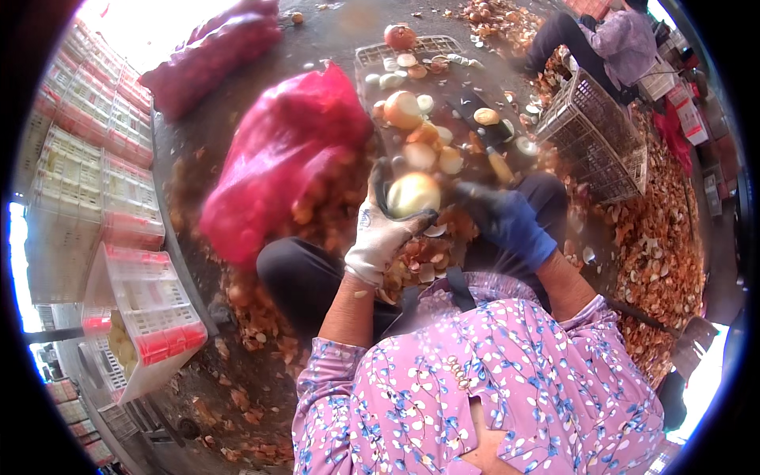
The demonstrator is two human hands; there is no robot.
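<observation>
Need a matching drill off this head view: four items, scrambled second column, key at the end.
Column 1
1. Left hand
2. Right hand
3. Nearer red sack
4. Brown lattice crate

Column 2
A. Blue-gloved, blurred
B. On the picture's right, near another person
C. White-gloved with dark fingers, cradling a pale onion
D. Beyond the left knee

Pairs: 1-C, 2-A, 3-D, 4-B
</observation>
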